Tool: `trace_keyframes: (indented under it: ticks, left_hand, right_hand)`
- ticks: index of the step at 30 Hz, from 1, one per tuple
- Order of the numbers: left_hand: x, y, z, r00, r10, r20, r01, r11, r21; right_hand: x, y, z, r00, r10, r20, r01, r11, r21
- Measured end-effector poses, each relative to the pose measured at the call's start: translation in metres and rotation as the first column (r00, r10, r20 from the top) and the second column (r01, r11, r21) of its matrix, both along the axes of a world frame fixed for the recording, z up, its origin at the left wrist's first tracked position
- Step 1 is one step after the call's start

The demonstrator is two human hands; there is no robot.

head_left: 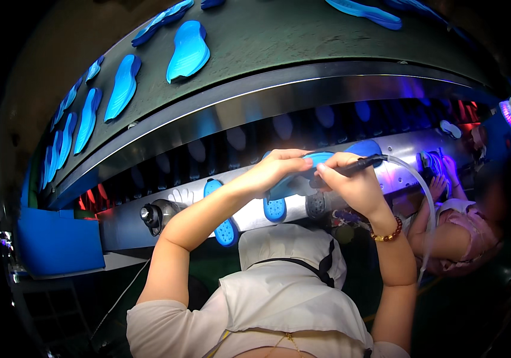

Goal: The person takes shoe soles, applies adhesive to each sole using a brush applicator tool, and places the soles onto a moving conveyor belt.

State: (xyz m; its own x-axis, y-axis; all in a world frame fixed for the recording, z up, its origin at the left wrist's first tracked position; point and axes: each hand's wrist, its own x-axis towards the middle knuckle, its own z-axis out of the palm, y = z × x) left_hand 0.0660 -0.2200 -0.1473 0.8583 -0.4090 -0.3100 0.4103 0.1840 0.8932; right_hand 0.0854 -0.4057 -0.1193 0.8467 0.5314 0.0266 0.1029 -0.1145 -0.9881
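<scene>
Over the metal bench, my left hand (276, 171) is closed around a blue shoe piece (321, 157), its underside partly hidden by my fingers. My right hand (355, 190) grips a black pen-like tool (360, 165) with a clear tube (417, 179) running from its rear end. The tool's tip is close to the shoe piece; whether it touches cannot be made out. Below my hands, a blue clog with holes (226, 231) and another blue clog (274, 209) lie on the bench, beside a dark clog (315, 206). One more blue shoe piece (365, 147) lies behind my right hand.
A green conveyor belt (255, 45) carries several blue insoles (188, 51) beyond the metal rail (303, 76). At left stand a dark-topped container (153, 217), a white glove (181, 197) and a blue box (61, 241). A co-worker (455, 230) works at right under purple light.
</scene>
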Motion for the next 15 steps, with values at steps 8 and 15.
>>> trace_keyframes:
  ticks: [8,15]
  left_hand:
    - [0.001,-0.005,-0.014,0.997,0.070,0.045,-0.072,0.996,0.043]
    - [-0.009,-0.007,-0.019,0.983,0.165,0.085,-0.173,0.980,0.099]
  right_hand:
    - [0.006,0.004,-0.018,0.981,-0.120,-0.154,0.128,0.991,0.044]
    - [0.037,-0.023,-0.041,0.939,-0.324,-0.117,0.331,0.942,0.048]
